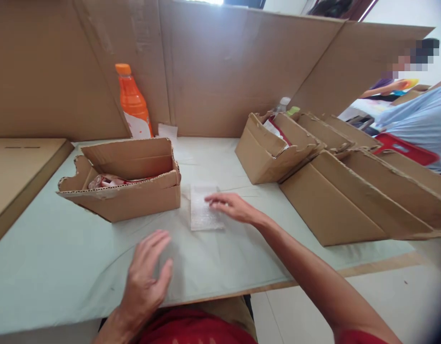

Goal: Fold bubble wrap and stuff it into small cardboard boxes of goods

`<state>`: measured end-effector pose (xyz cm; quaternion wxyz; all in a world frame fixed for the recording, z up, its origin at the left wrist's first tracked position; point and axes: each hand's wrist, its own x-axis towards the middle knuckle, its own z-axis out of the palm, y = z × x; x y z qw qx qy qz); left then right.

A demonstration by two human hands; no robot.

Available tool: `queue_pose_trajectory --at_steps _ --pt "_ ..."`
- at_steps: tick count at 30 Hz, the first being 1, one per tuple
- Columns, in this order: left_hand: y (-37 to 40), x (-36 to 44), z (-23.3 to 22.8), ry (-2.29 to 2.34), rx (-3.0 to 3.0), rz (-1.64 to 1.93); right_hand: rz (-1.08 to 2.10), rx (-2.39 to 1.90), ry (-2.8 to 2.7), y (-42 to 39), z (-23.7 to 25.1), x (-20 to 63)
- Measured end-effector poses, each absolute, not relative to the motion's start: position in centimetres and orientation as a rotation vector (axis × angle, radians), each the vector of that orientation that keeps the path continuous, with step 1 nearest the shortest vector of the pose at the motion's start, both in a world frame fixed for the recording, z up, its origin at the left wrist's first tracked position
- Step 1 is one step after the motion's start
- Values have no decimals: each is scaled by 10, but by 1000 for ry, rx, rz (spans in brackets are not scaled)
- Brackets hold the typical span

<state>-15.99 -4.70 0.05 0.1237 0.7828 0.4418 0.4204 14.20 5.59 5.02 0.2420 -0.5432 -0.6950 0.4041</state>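
A small clear bubble-wrap pouch (pixel 201 210) lies flat on the pale table (pixel 45 258), just right of an open cardboard box (pixel 134 196). My right hand (pixel 231 206) rests its fingertips on the pouch's right side, fingers stretched out and holding nothing. My left hand (pixel 149 272) hovers palm-down near the table's front edge, fingers spread, empty and a bit blurred. The open box holds some red and white packets.
An orange drink bottle (pixel 133 102) stands behind the box against a cardboard wall (pixel 220 71). Several open cardboard boxes (pixel 274 148) sit in a row at the right. A flat cardboard sheet (pixel 16 167) lies at left. Another person in a light-blue sleeve (pixel 421 119) is at far right.
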Motion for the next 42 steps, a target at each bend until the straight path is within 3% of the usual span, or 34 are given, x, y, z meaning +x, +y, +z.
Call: queue_pose_trajectory --at_steps 3,9,12,19,32,42 --pt "-33 -130 -2 1122 2489 864 789 -1565 -1636 86 37 143" --pt "13 -84 -6 1083 2627 490 628 -1500 -2151 91 6 145" --pt "27 -83 -9 1132 2685 417 523 -1588 -2142 97 -3 145" --pt "14 -103 -16 1008 2594 669 379 -1790 -2225 141 8 150" --pt "15 -93 -46 946 2408 943 112 -1613 -2389 294 4 69" --pt "0 -96 1 949 2334 1045 -139 -1637 -2424 183 53 127"
